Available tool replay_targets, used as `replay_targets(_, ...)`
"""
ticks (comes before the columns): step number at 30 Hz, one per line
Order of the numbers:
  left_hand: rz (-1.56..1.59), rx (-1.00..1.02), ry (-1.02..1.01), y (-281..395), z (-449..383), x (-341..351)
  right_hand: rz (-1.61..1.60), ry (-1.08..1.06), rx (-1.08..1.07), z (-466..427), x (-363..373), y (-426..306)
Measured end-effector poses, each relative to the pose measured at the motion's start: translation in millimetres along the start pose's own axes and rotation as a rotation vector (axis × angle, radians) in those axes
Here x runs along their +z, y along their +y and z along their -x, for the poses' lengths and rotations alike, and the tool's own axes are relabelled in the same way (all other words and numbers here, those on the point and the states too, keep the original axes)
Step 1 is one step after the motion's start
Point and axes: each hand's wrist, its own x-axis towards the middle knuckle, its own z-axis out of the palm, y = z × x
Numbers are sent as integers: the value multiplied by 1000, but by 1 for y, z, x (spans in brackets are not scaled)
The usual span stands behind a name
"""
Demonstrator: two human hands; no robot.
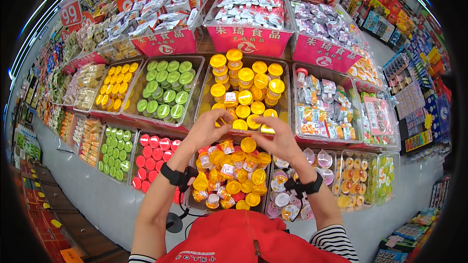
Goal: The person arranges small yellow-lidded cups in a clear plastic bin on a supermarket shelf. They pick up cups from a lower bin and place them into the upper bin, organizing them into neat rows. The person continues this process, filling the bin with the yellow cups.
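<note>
My left hand [210,126] is over the front edge of the upper clear bin [287,91], its thumb and fingers curled near stacked yellow-lidded cups [243,111]. Whether it grips a cup is unclear. My right hand [279,138] reaches over the same edge, fingers spread beside the front cups; no held cup shows. Just left of its lower fingers, a yellow-lidded cup [248,145] lies at the top of a loose heap of orange and yellow cups [228,170] in the lower bin. Upper-bin cups stand mostly upright in stacks; those in the heap lie at mixed angles.
Bins of green-lidded cups [169,96] and red-lidded cups [148,157] stand to the left. At right are bins of drink pouches [327,98] and pale jelly cups [290,190]. Pink-fronted bins [248,40] form the back row. A dark round base [174,223] is on the floor.
</note>
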Motion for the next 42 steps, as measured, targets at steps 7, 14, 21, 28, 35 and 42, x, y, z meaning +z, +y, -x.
replay_targets(7,-345,150,246,0,-74,-11,562,257,-106,-86,-21,65)
replay_targets(14,-659,156,499,-29,-131,-12,608,62,52,-109,-7,109)
replay_targets(21,-617,29,366,-38,-187,-16,612,83,-18,-111,-2,108)
replay_targets(28,-763,-89,329,-29,-203,-2,698,46,-20,-110,-4,110)
replay_targets(35,-253,-54,525,-18,-178,-3,555,113,72,-109,-6,111)
replay_targets(42,470,-86,411,-27,-103,-1,377,291,-14,-110,-4,105)
